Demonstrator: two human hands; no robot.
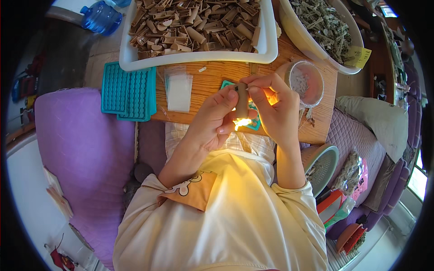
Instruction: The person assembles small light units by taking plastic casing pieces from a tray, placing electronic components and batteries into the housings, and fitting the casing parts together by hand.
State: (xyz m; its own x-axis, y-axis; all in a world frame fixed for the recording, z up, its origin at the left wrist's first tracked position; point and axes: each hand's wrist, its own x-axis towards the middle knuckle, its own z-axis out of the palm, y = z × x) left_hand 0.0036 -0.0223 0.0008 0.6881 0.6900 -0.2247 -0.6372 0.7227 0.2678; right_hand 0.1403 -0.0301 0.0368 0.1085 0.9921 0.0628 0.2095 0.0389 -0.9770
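My left hand (pixel 216 110) grips a brown plastic tube-shaped piece (pixel 242 103) upright over the near edge of the wooden table. At the top of that piece, the fingertips of my right hand (pixel 275 106) are pinched together. A small pale bit seems to sit between them, too small to name. Partly hidden beneath both hands lies a small teal tray (pixel 254 123). Bright yellow light shines below the brown piece and hides detail there.
A white bin (pixel 199 57) of brown pieces stands at the back. Right of it are a basin (pixel 312 47) of clear plastic parts and a tub (pixel 320 86) of small white bits. Stacked teal trays (pixel 135 97) and clear plastic bags (pixel 179 92) lie left.
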